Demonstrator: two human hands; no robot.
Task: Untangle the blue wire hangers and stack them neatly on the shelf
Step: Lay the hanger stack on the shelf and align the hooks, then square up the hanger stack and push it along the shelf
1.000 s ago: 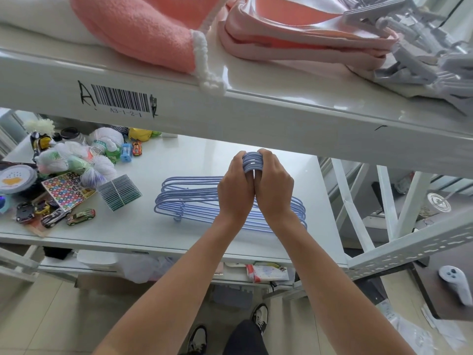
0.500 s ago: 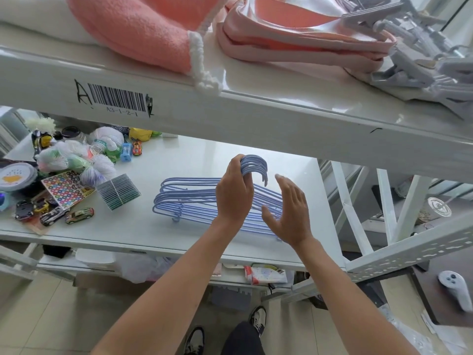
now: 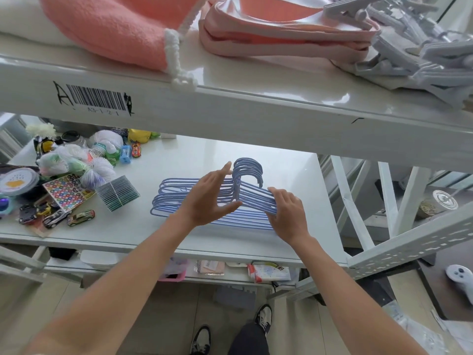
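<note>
A stack of blue wire hangers [image 3: 174, 198] lies flat on the white middle shelf [image 3: 199, 155], with the hooks [image 3: 249, 170] bunched together and pointing away from me. My left hand [image 3: 207, 198] is spread open over the middle of the stack, fingertips near the hooks and thumb by the necks. My right hand [image 3: 289, 216] grips the right shoulder of the stack, its fingers curled over the wires. The wires under both hands are hidden.
Toy cars [image 3: 80, 217], a sticker sheet [image 3: 65, 192], a block of green cards [image 3: 119, 192] and bagged items [image 3: 76, 162] crowd the shelf's left side. The upper shelf [image 3: 230, 111] overhangs, holding pink cloth [image 3: 115, 26] and grey clip hangers [image 3: 422, 52]. White frame struts [image 3: 389, 201] stand at right.
Both hands released the bunched hooks. My left hand opened and drew back over the stack; my right hand moved down and right onto the stack's right shoulder.
</note>
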